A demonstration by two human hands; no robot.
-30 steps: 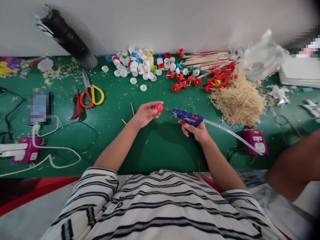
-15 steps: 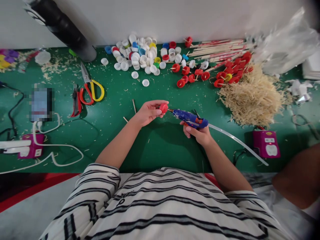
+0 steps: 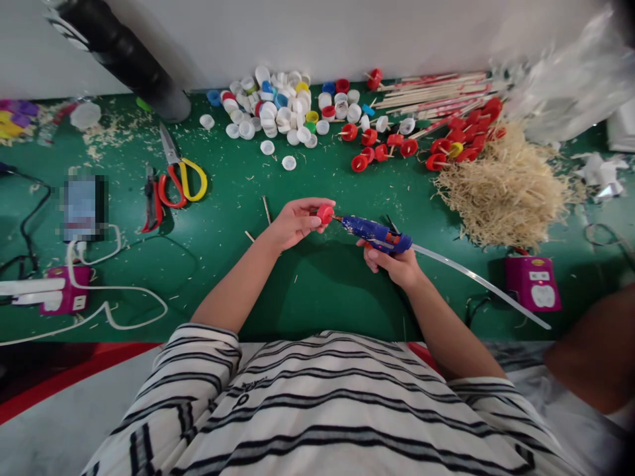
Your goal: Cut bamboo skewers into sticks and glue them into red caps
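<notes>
red bottle cap (image 3: 325, 213) sits pinched in the left hand's (image 3: 294, 223) fingers above the middle of the green counter (image 3: 297, 277). the right hand (image 3: 394, 263) grips a blue glue gun (image 3: 374, 231), nozzle touching the cap (gluing step, apparently); next calls for a steady squeeze.

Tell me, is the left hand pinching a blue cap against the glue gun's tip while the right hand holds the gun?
Not quite: the cap is red, not blue, as the head view shows. The left hand does pinch it at the glue gun tip, and the right hand holds the gun.
</notes>
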